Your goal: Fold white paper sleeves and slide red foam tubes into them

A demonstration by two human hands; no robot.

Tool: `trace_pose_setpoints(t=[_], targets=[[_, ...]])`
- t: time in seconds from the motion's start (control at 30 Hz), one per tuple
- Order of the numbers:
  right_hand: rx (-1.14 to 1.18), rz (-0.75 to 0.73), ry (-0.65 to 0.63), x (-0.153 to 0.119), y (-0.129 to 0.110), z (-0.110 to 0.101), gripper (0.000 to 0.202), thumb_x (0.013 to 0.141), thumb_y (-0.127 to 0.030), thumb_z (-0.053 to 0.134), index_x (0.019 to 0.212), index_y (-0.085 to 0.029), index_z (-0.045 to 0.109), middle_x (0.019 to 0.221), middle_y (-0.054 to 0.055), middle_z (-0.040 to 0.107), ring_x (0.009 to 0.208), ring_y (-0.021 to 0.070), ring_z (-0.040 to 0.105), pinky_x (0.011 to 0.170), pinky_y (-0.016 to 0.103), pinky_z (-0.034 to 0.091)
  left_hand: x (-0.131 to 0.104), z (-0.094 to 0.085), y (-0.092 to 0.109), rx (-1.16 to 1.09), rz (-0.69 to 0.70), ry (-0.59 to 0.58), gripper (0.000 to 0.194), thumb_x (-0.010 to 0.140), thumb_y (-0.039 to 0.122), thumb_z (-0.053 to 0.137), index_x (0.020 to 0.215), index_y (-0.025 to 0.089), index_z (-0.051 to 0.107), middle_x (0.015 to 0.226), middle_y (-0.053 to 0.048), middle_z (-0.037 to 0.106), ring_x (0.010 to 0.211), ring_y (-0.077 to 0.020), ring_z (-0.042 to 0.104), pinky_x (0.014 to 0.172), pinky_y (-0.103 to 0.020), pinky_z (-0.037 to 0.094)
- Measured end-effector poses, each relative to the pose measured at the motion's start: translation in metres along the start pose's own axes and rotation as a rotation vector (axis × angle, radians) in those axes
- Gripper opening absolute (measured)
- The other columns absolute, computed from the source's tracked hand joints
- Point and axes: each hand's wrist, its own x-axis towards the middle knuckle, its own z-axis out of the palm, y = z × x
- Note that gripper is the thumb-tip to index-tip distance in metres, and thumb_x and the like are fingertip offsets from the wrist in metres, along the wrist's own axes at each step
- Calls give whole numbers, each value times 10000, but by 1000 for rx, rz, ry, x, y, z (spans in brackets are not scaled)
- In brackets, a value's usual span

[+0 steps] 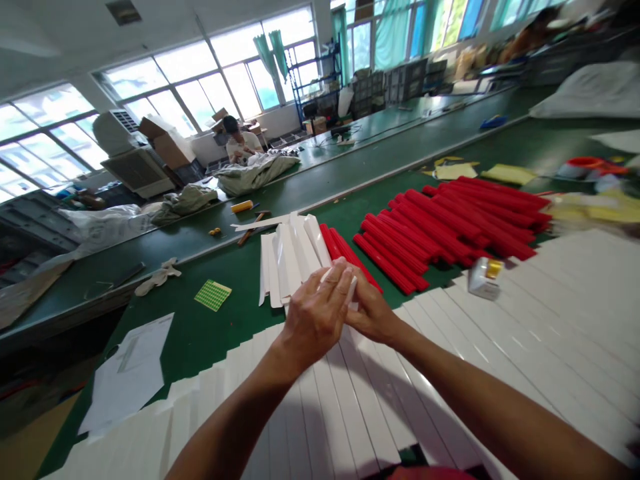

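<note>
My left hand (316, 312) and my right hand (371, 308) come together above the table, closed around a small white piece that looks like the end of a folded paper box (353, 291). Most of it is hidden by my fingers. Right below lie long flat white card strips (320, 407), overlapping side by side. Just beyond my hands is a stack of narrow white folded boxes (293, 257). Beside that stack lie a few red tubes (353, 257), partly covered by my right hand. A larger pile of red tubes (440, 223) rests to the right.
A small white and gold box (485, 277) stands on the strips at right. Leftward on the green table (240, 333) are a paper sheet (133, 367), a green sticker sheet (213, 295) and a glove (159, 277). A hammer (253, 227) lies behind. Another person (243, 143) sits far back.
</note>
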Motion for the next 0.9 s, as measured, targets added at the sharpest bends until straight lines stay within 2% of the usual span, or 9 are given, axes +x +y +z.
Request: trace_pose_setpoints(t=[0.23,0.33,0.4,0.47,0.5,0.57,0.63,0.7,0.9], targets=[[109,33,-97,6,-5,-12,666,831,-260,661,1431,-212,377,1371,111,533,1258,219,536,1086,367,440,10,-2,-1,37,54,15,470,893,102,526,1362,90,502,1344,-192,599,1182,-311,612,939,-468,569],[128,109,-159,-3,13,-40,613,803,-342,716,1360,-213,497,1350,93,565,1206,215,571,1047,370,468,7,-2,3,41,35,29,476,886,109,562,1359,96,514,1348,-193,596,1125,-309,637,900,-455,579],[77,344,137,-20,36,-76,539,802,-406,706,1282,-200,572,1243,80,635,1045,191,646,944,348,526,3,-2,4,28,19,52,487,884,99,575,1366,97,513,1351,-192,594,1128,-306,635,914,-454,569],[-102,687,774,-45,61,-123,459,824,-443,658,1196,-178,615,1077,53,691,846,152,666,806,292,552,-2,-2,5,4,1,77,497,883,89,587,1374,97,510,1355,-189,591,1154,-305,623,938,-454,553],[-193,771,972,-59,72,-148,450,885,-444,578,1222,-146,584,1092,77,680,856,151,652,788,279,540,-4,-2,5,-10,-9,91,500,882,86,594,1374,96,511,1355,-188,591,1164,-302,619,947,-451,547],[-291,900,1179,-85,91,-193,371,952,-390,483,1154,-95,580,1037,118,679,863,165,633,722,255,515,-8,-2,4,-39,-33,118,507,877,81,609,1374,101,515,1351,-183,597,1171,-293,618,955,-443,540],[-303,1035,1252,-104,105,-225,266,954,-350,528,1010,-102,608,891,73,671,746,142,614,638,245,499,-9,-1,3,-61,-49,138,518,871,73,617,1377,110,514,1342,-176,605,1179,-287,616,960,-440,536],[-255,1173,1259,-115,117,-241,221,941,-332,588,903,-115,609,764,4,620,610,94,563,564,223,480,-8,0,3,-74,-54,148,523,866,66,620,1376,118,516,1336,-173,610,1189,-286,612,962,-441,535],[-96,1420,1284,-105,147,-251,211,946,-325,603,936,-114,609,766,-18,588,573,60,533,510,187,474,-3,3,6,-105,-43,156,514,853,62,633,1356,105,535,1309,-183,626,1172,-285,625,963,-436,535]])
